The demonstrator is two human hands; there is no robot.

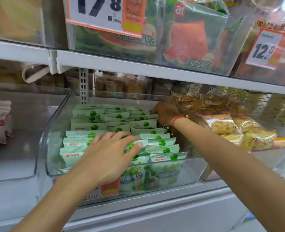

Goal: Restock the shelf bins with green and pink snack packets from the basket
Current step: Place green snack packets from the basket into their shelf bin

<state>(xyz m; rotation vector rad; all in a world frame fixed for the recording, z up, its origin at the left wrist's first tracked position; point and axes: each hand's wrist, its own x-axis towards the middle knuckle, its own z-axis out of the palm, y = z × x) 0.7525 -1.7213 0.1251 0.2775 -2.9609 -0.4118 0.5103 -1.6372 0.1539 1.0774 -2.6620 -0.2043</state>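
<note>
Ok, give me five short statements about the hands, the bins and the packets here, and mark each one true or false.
1. The left hand rests with straight fingers on the green packets. True.
2. The green packets lie in a wire basket. False: they stand in rows in a clear plastic bin.
3. The right hand reaches to the back right corner of that bin. True; what its fingers do there cannot be made out.
4. The right wrist is bare. False: it wears a red string bracelet.
5. The bin to the right of the green packets holds pink packets. False: it holds yellow and orange snack bags.
</note>
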